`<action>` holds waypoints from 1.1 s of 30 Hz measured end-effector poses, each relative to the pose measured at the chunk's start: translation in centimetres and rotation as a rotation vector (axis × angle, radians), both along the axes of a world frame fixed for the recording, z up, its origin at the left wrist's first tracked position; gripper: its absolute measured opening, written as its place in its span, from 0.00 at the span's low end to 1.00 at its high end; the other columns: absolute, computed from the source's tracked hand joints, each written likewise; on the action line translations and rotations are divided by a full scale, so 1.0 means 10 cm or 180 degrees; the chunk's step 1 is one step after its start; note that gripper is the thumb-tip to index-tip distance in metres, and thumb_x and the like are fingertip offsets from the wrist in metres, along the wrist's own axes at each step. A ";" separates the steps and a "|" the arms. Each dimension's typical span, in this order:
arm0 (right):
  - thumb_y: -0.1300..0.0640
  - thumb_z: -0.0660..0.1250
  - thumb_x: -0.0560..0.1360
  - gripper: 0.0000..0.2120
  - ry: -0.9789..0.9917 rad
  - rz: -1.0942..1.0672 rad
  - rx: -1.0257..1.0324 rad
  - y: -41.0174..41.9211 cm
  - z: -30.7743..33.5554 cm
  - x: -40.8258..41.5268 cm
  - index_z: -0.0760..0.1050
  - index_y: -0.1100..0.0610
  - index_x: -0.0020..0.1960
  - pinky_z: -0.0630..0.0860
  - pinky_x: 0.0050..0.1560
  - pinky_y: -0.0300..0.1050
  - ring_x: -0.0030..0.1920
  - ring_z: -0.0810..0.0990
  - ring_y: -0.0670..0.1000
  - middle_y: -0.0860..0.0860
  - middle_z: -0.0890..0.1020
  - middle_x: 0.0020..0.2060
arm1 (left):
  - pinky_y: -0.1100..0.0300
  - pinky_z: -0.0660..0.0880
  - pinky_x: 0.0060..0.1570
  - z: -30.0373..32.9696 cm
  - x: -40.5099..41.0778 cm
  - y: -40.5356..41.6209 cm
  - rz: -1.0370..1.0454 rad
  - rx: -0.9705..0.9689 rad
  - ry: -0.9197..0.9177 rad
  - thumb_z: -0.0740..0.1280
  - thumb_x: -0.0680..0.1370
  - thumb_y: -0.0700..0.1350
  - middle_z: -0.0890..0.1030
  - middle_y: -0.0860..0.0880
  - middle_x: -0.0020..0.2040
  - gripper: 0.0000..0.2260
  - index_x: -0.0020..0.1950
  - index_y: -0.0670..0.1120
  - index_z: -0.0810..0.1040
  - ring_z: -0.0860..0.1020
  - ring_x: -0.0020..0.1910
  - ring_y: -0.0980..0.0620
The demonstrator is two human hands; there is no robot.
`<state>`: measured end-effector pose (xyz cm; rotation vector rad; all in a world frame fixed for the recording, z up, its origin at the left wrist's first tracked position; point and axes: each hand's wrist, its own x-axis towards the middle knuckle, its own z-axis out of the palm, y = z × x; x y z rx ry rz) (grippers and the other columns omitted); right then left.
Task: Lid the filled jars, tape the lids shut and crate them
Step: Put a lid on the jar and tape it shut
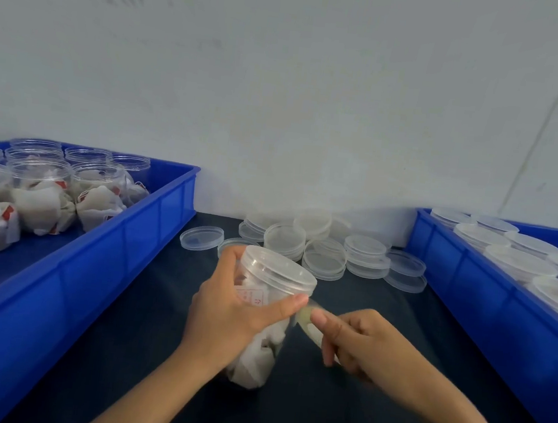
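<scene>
Two big blue crates on a dark counter (139, 351), one on each side, with a pale wall behind.

Left crate (101, 247): open-topped clear jars (39, 172) at the far end, no lids on them, each stuffed with white paper-wrapped packets; more loose packets (44, 207) with red print lying on the crate floor nearer the camera.

Right crate (488, 302): rows of clear round tops, apparently jars (520, 264) already lidded and packed close together; contents too blurred to tell.

Between the crates, at the far edge of the counter, a loose heap of spare clear lids (322, 247), some stacked, some lying singly.

In the centre, near the camera, one filled jar (256, 346), tilted, lid (278, 270) on, white packets visible through the wall. Left hand (225, 316) wrapped round the jar's body, thumb tip pressed just under the lid's rim. Right hand (357, 340) beside it, fingers (319, 319) pinching a strip of clear tape (307, 317) that runs up to the lid's edge.

Probably light: thin clear plastic and paper packets. Wall likely smooth and a little slippery, and liable to flex if squeezed hard, so best held round the middle of the body with a broad wrap. Tape thin, limp and sticky, likely to fold on itself unless kept taut.
</scene>
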<state>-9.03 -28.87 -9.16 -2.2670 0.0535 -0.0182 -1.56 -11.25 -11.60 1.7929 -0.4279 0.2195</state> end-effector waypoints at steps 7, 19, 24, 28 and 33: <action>0.24 0.50 0.66 0.35 -0.0451 -0.0182 -0.1042 -0.11 0.04 -0.01 0.65 0.58 0.33 0.65 0.33 0.43 0.26 0.63 0.45 0.48 0.66 0.25 | 0.71 0.75 0.37 0.02 0.04 0.03 -0.0609 -0.0204 0.0383 0.75 0.52 0.67 0.81 0.64 0.47 0.34 0.54 0.57 0.75 0.79 0.47 0.66; 0.24 0.50 0.63 0.37 -0.0386 -0.0267 -0.0909 -0.17 -0.01 0.05 0.68 0.60 0.39 0.66 0.35 0.46 0.30 0.66 0.46 0.47 0.69 0.28 | 0.68 0.77 0.45 0.01 0.12 0.06 -0.1406 -0.0446 0.0760 0.77 0.57 0.60 0.84 0.53 0.54 0.34 0.60 0.51 0.76 0.81 0.54 0.56; 0.23 0.51 0.61 0.35 -0.0438 -0.0321 -0.0773 -0.16 -0.03 0.07 0.66 0.57 0.35 0.65 0.34 0.45 0.29 0.65 0.45 0.46 0.68 0.26 | 0.67 0.77 0.47 0.01 0.10 0.07 -0.1700 -0.0501 0.0797 0.76 0.58 0.57 0.83 0.52 0.55 0.35 0.63 0.48 0.73 0.81 0.55 0.55; 0.23 0.53 0.61 0.31 -0.0432 -0.0250 -0.0409 -0.09 -0.06 0.07 0.66 0.52 0.31 0.64 0.35 0.46 0.29 0.64 0.46 0.45 0.67 0.25 | 0.70 0.77 0.44 -0.01 0.08 0.09 -0.1691 -0.0661 0.0889 0.80 0.53 0.61 0.83 0.58 0.50 0.44 0.63 0.50 0.67 0.81 0.51 0.60; 0.23 0.49 0.62 0.32 -0.0349 -0.0342 -0.0547 -0.07 -0.08 0.06 0.69 0.52 0.32 0.68 0.35 0.42 0.28 0.66 0.45 0.47 0.70 0.26 | 0.62 0.78 0.49 -0.01 0.09 0.09 -0.1480 -0.0611 0.0721 0.74 0.59 0.62 0.83 0.54 0.54 0.34 0.62 0.51 0.71 0.81 0.54 0.57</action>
